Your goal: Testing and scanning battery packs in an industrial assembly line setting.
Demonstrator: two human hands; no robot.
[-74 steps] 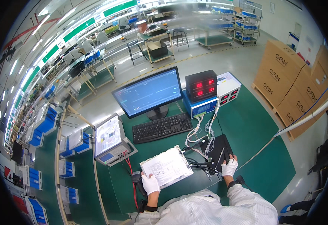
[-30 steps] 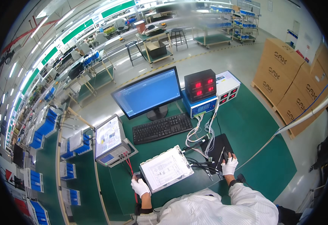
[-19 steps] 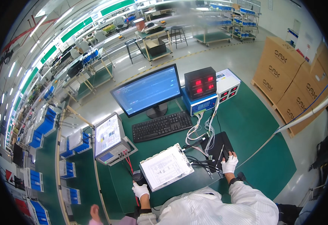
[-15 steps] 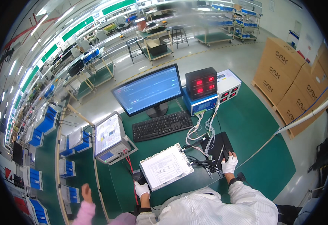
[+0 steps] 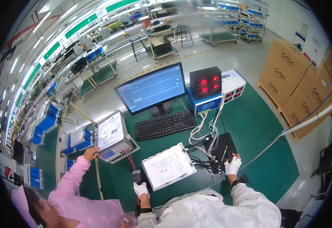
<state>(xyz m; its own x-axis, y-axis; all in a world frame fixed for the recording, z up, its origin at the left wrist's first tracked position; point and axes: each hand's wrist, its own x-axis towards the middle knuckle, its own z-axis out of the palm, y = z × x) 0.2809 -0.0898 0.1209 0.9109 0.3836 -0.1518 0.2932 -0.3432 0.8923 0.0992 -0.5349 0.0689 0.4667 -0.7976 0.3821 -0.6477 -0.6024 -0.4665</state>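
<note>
My left hand (image 5: 141, 189), in a white fingerless-tipped glove, is wrapped round a black handheld scanner (image 5: 138, 175). The scanner's head is beside the left edge of a flat metal-cased unit (image 5: 168, 167) with a printed sheet on top. Several black and grey cables (image 5: 205, 161) run from the unit's right side. My right hand (image 5: 233, 166), gloved the same way, is curled over a dark computer mouse (image 5: 228, 155), mostly hidden by the fingers. The mouse rests on a black pad (image 5: 222, 141), where a slim pen-like tool (image 5: 223, 154) also lies.
Behind the unit are a keyboard (image 5: 165, 125), a monitor (image 5: 150, 89) and a black box with red digits (image 5: 205, 82) on a blue instrument (image 5: 204, 103). A co-worker's hand (image 5: 91, 153) in a pink sleeve touches a bench instrument (image 5: 113, 133). Cartons (image 5: 287, 79) stand at right.
The co-worker in pink has leaned in from the left and put a hand on the bench instrument. My left hand has lifted the scanner slightly up and left. My right hand stays on the mouse.
</note>
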